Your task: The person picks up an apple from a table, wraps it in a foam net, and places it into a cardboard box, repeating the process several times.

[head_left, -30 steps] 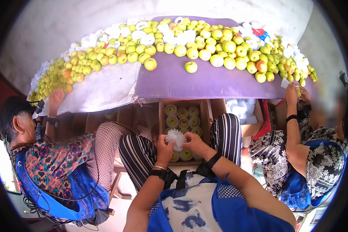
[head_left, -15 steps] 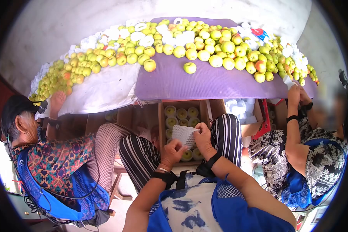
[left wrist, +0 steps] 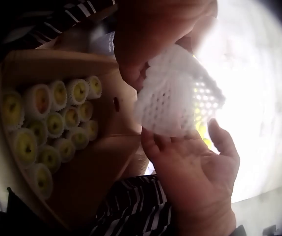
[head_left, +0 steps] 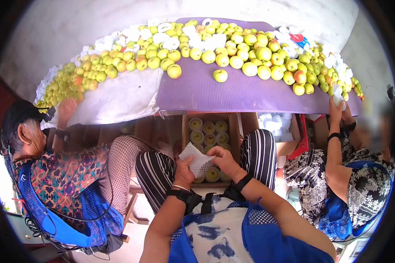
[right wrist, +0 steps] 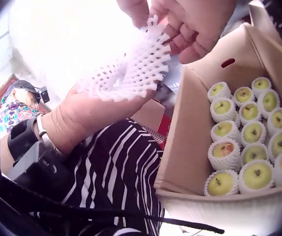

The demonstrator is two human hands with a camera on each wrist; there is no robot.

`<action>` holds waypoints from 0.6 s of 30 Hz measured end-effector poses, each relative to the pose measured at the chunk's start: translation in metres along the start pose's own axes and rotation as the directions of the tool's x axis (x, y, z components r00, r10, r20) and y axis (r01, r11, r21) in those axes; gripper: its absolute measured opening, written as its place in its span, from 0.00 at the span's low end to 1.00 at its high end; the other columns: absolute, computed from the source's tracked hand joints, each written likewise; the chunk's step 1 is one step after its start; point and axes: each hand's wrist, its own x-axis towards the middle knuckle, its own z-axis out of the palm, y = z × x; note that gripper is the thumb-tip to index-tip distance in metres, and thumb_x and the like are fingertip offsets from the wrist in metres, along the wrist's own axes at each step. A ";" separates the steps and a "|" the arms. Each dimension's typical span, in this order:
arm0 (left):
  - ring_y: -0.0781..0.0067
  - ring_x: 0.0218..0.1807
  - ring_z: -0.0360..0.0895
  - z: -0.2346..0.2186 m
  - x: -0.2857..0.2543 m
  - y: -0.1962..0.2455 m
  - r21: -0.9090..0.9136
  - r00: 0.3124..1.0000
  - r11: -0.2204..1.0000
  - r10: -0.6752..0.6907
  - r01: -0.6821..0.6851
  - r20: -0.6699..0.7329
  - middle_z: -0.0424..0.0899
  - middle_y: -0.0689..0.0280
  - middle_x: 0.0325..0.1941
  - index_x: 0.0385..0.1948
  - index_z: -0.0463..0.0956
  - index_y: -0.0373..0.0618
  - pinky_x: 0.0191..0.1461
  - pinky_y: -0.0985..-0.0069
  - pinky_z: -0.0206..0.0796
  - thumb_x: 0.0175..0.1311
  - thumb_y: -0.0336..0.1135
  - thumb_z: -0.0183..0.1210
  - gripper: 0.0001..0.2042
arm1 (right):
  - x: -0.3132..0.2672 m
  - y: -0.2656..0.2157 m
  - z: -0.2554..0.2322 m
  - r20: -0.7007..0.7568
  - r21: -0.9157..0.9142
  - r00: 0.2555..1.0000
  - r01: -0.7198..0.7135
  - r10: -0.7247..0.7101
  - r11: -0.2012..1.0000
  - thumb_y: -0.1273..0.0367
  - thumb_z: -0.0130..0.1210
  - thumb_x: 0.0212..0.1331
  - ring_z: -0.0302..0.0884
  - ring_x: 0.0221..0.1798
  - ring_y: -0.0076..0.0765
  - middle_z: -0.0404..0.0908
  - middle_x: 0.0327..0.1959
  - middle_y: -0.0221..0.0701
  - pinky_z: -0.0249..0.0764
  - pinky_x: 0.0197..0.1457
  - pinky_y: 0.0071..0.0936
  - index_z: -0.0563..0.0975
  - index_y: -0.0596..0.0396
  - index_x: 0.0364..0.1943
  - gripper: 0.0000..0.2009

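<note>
A white foam net (head_left: 197, 160) is stretched between the person's two hands, with no apple visible inside it. The left hand (head_left: 184, 174) holds its left side, thumb on top; in the right wrist view the net (right wrist: 131, 73) lies across the palm of that left hand (right wrist: 94, 115). The right hand (head_left: 226, 161) pinches the net's right edge in the head view, and in the left wrist view its fingers touch the net's lower rim. Beneath the hands is a cardboard box (right wrist: 180, 142) of netted apples (right wrist: 256, 174).
Loose apples (head_left: 263, 53) and foam nets cover the back of a table with a purple mat (head_left: 197, 94). A box of white nets (head_left: 274, 122) stands right of the apple box. One person (head_left: 66, 184) sits at left, another (head_left: 360, 184) at right.
The net has moved left and is now held by the left hand, which was away from it half a second ago. The right hand has moved slightly left and down.
</note>
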 end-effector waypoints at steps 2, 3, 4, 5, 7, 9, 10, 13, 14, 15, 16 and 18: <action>0.63 0.44 0.75 0.010 -0.005 0.002 0.101 0.991 0.985 0.134 -0.136 0.029 0.76 0.58 0.42 0.46 0.67 0.39 0.50 0.67 0.67 0.52 0.23 0.53 0.17 | -0.002 -0.022 0.004 -0.035 0.170 0.999 -0.017 0.023 0.985 0.77 0.52 0.46 0.66 0.46 0.20 0.71 0.40 0.29 0.63 0.50 0.20 0.69 0.59 0.44 0.17; 0.63 0.44 0.75 0.010 -0.005 0.000 0.102 0.991 0.985 0.133 -0.135 0.029 0.76 0.58 0.42 0.46 0.67 0.39 0.50 0.67 0.67 0.52 0.23 0.53 0.17 | -0.003 -0.028 0.006 -0.073 0.334 0.996 -0.023 0.050 0.942 0.74 0.55 0.47 0.64 0.50 0.22 0.70 0.45 0.32 0.62 0.54 0.23 0.66 0.59 0.49 0.22; 0.65 0.43 0.75 0.010 -0.006 -0.004 0.189 0.988 0.969 0.157 -0.157 0.014 0.77 0.59 0.41 0.43 0.67 0.38 0.49 0.69 0.68 0.52 0.21 0.52 0.15 | -0.002 -0.024 0.008 -0.076 0.334 0.996 -0.022 0.050 0.942 0.74 0.55 0.47 0.64 0.50 0.22 0.70 0.45 0.32 0.62 0.54 0.23 0.66 0.59 0.49 0.22; 0.67 0.41 0.76 0.010 -0.006 -0.008 0.273 0.984 0.946 0.180 -0.174 0.003 0.77 0.60 0.39 0.40 0.68 0.37 0.48 0.70 0.68 0.51 0.20 0.52 0.13 | -0.001 -0.014 0.011 -0.004 0.238 1.000 -0.025 0.026 0.971 0.72 0.57 0.47 0.62 0.53 0.26 0.67 0.49 0.36 0.60 0.57 0.26 0.62 0.61 0.53 0.26; 0.68 0.40 0.76 0.008 -0.003 -0.012 0.330 0.981 0.925 0.196 -0.187 0.006 0.78 0.60 0.38 0.39 0.68 0.38 0.47 0.71 0.69 0.51 0.20 0.53 0.12 | -0.001 -0.002 0.018 0.070 0.135 0.997 -0.022 0.012 0.991 0.69 0.59 0.47 0.61 0.56 0.30 0.63 0.53 0.40 0.58 0.59 0.29 0.59 0.62 0.56 0.31; 0.70 0.39 0.76 0.008 -0.001 -0.014 0.388 0.976 0.899 0.216 -0.202 0.006 0.78 0.61 0.37 0.37 0.68 0.38 0.46 0.72 0.69 0.51 0.20 0.53 0.11 | -0.001 0.006 0.024 0.238 -0.102 0.970 -0.024 0.048 0.995 0.66 0.62 0.43 0.63 0.54 0.31 0.67 0.50 0.38 0.60 0.58 0.30 0.60 0.61 0.55 0.34; 0.70 0.38 0.76 0.017 -0.004 -0.012 0.349 0.977 0.918 0.210 -0.187 -0.027 0.78 0.62 0.35 0.35 0.67 0.40 0.44 0.73 0.70 0.51 0.20 0.54 0.10 | -0.002 0.003 0.026 0.238 -0.101 0.970 -0.026 0.049 0.995 0.66 0.62 0.43 0.63 0.54 0.31 0.67 0.50 0.38 0.60 0.58 0.30 0.60 0.61 0.55 0.34; 0.69 0.37 0.76 0.019 -0.003 -0.012 0.296 0.977 0.936 0.211 -0.191 -0.038 0.77 0.61 0.33 0.34 0.66 0.40 0.43 0.73 0.70 0.51 0.20 0.54 0.10 | -0.004 -0.003 0.028 0.295 -0.164 0.898 -0.288 0.326 0.943 0.65 0.63 0.40 0.69 0.47 0.31 0.71 0.45 0.35 0.64 0.53 0.28 0.63 0.61 0.53 0.32; 0.67 0.36 0.76 0.016 -0.002 -0.013 0.280 0.975 0.937 0.220 -0.207 -0.015 0.77 0.60 0.33 0.36 0.66 0.39 0.44 0.71 0.69 0.52 0.21 0.54 0.10 | -0.002 0.005 0.027 0.247 -0.153 0.876 -0.387 0.414 0.909 0.66 0.62 0.40 0.71 0.43 0.31 0.73 0.41 0.33 0.67 0.49 0.27 0.66 0.61 0.50 0.29; 0.67 0.36 0.76 0.014 0.000 -0.014 0.279 0.976 0.938 0.219 -0.207 -0.015 0.77 0.60 0.33 0.36 0.66 0.39 0.44 0.71 0.69 0.52 0.21 0.54 0.10 | 0.000 0.011 0.026 0.200 -0.138 0.843 -0.481 0.500 0.866 0.67 0.61 0.40 0.72 0.39 0.30 0.75 0.37 0.32 0.69 0.45 0.26 0.69 0.60 0.47 0.26; 0.66 0.36 0.75 0.013 0.000 -0.014 0.256 0.979 0.947 0.204 -0.196 -0.005 0.76 0.59 0.32 0.37 0.66 0.39 0.45 0.70 0.69 0.51 0.21 0.54 0.11 | 0.001 0.014 0.026 0.199 -0.139 0.842 -0.482 0.501 0.865 0.67 0.61 0.40 0.72 0.39 0.30 0.75 0.37 0.32 0.69 0.45 0.26 0.69 0.60 0.47 0.26; 0.64 0.36 0.75 0.010 0.001 -0.014 0.230 0.982 0.956 0.188 -0.184 0.004 0.76 0.58 0.32 0.37 0.66 0.38 0.45 0.69 0.69 0.51 0.20 0.54 0.12 | 0.002 0.020 0.025 0.123 -0.196 0.807 -0.550 0.577 0.812 0.71 0.56 0.44 0.72 0.33 0.23 0.75 0.33 0.29 0.69 0.33 0.19 0.74 0.59 0.42 0.17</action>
